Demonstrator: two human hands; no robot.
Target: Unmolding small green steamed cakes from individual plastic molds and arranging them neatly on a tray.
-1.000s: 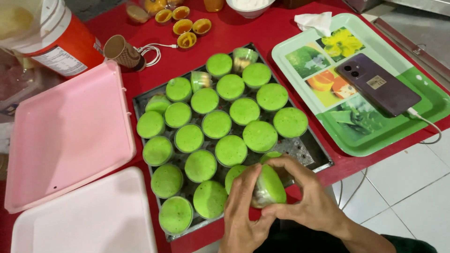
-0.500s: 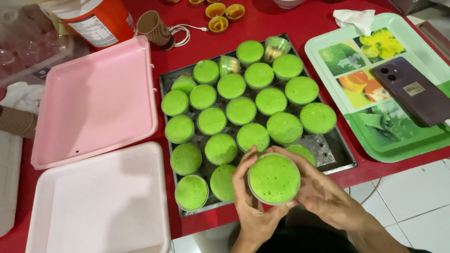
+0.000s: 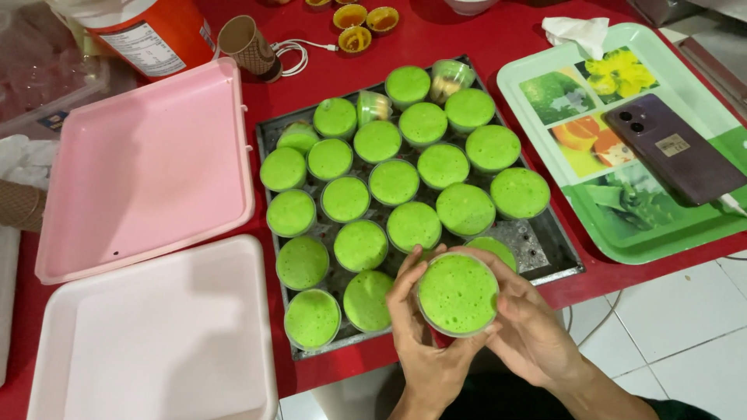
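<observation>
Both hands hold one green cake in a clear cup (image 3: 457, 294) at the near edge of the desk, lifted just in front of the metal tray (image 3: 545, 241). The left hand (image 3: 424, 342) curls around the cup's left side, thumb along the near rim and fingers (image 3: 406, 272) bent over the far left rim. The right hand (image 3: 529, 323) wraps the right side, fingers half closed against the cup wall. Neither hand is spread flat; both are cupped and pressed to the cup, whose round green top faces up.

The metal tray sits in the middle of the red desk (image 3: 436, 31) and is packed with rows of the same green cakes (image 3: 394, 180), each in its own clear cup, standing close together. At the tray's far side two cups (image 3: 450, 75) lie tipped, showing pale sides. The tray's near right corner is bare metal.

Left of the tray lies an open pink box: its lid (image 3: 144, 167) further away, its pale base (image 3: 156, 334) nearer, both without contents. Right of the tray is a green serving tray (image 3: 669, 225) with fruit pictures, carrying a dark purple phone (image 3: 675, 149) and a crumpled white tissue (image 3: 576, 33). At the far left stand an orange tub (image 3: 144, 27) and a brown paper cup (image 3: 247, 45).
</observation>
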